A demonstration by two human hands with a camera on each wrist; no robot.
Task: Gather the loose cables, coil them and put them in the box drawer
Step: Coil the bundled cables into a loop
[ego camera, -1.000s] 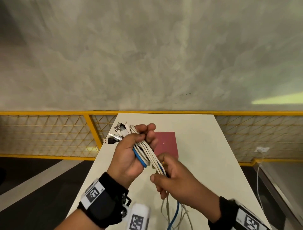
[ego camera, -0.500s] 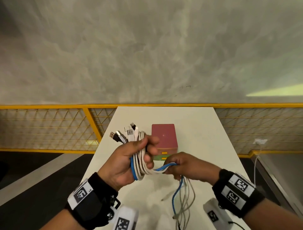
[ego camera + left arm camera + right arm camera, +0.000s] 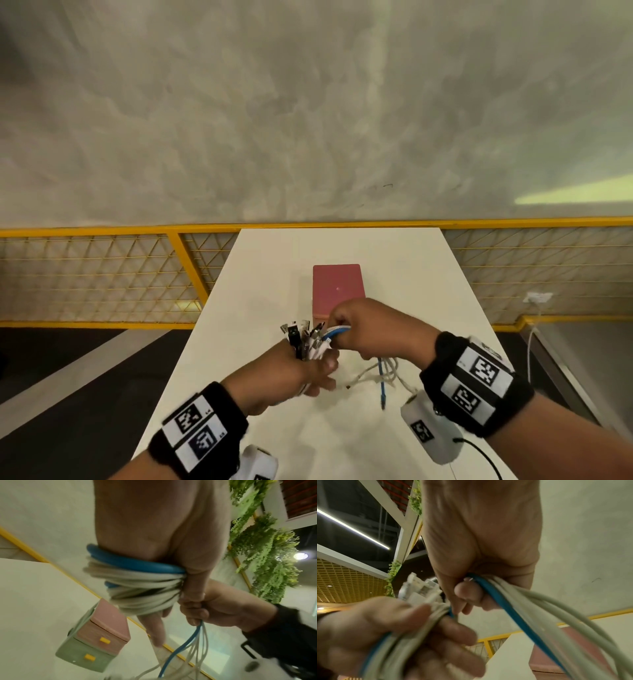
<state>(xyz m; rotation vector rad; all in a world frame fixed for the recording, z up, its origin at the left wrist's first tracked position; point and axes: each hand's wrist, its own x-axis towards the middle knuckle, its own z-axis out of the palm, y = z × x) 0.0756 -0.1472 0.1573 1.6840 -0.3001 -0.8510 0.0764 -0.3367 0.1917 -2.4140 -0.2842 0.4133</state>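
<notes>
A bundle of white cables and one blue cable point(image 3: 137, 582) is wound in a coil round the fingers of my left hand point(image 3: 308, 371), whose thumb pins it. Several plugs point(image 3: 301, 334) stick up from that fist. Just beyond it, my right hand point(image 3: 342, 330) pinches the blue and white strands point(image 3: 513, 608) and holds them over the coil. The loose tails point(image 3: 382, 377) trail onto the white table point(image 3: 260, 308). The box point(image 3: 337, 287) stands behind the hands, with a pink top and pink and green drawers with yellow handles point(image 3: 102, 635), both closed.
A yellow mesh railing point(image 3: 102, 274) runs behind and to both sides of the narrow table. Its left edge drops to a dark floor point(image 3: 68, 377). A wall socket with a white lead point(image 3: 534, 301) sits at the right.
My right hand has swung the strands from the right of the coil up and over the far side of my left hand. The left hand dropped lower, and the tails on the table are shorter.
</notes>
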